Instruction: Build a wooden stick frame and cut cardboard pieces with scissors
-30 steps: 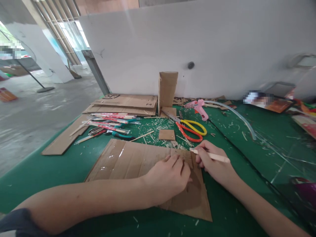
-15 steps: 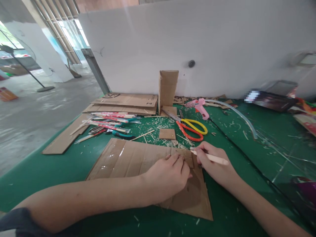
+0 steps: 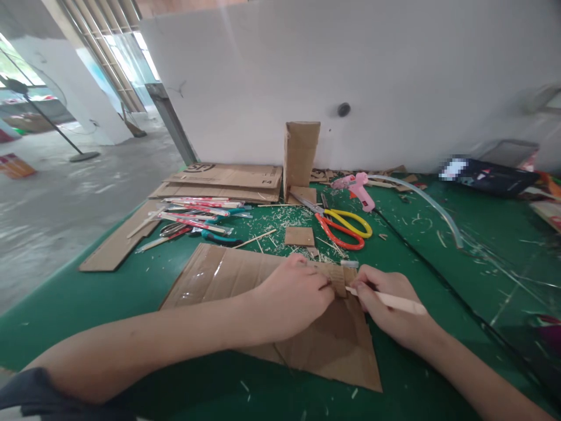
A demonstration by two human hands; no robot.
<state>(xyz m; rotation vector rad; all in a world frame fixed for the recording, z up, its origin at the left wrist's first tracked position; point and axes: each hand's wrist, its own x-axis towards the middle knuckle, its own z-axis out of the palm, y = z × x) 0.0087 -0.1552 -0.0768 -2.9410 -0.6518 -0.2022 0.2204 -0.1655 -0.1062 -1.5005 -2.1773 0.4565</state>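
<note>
A large cardboard sheet (image 3: 245,272) lies flat on the green table. My left hand (image 3: 302,295) presses down a small cardboard piece (image 3: 337,278) near the sheet's right end, its fingers curled and partly hidden. In a writing grip, my right hand (image 3: 390,301) is closed on a cream-coloured pen (image 3: 401,303). The pen's tip touches down beside the right edge of the small piece. Just above that, a short pale tube (image 3: 349,264), perhaps a cap, lies at the sheet's top edge.
Beyond the sheet are scissors (image 3: 344,229), a pink glue gun (image 3: 360,190) with a black cord, a cardboard square (image 3: 299,236) and wood shavings. Wrapped chopsticks (image 3: 197,222) and pliers (image 3: 221,238) lie left. Behind stand an upright cardboard piece (image 3: 302,153) and stacked cardboard (image 3: 232,178).
My right hand has moved the pen tip down along the small piece's right edge. The left hand has shifted slightly left and up, still pressing. The view has shifted a little.
</note>
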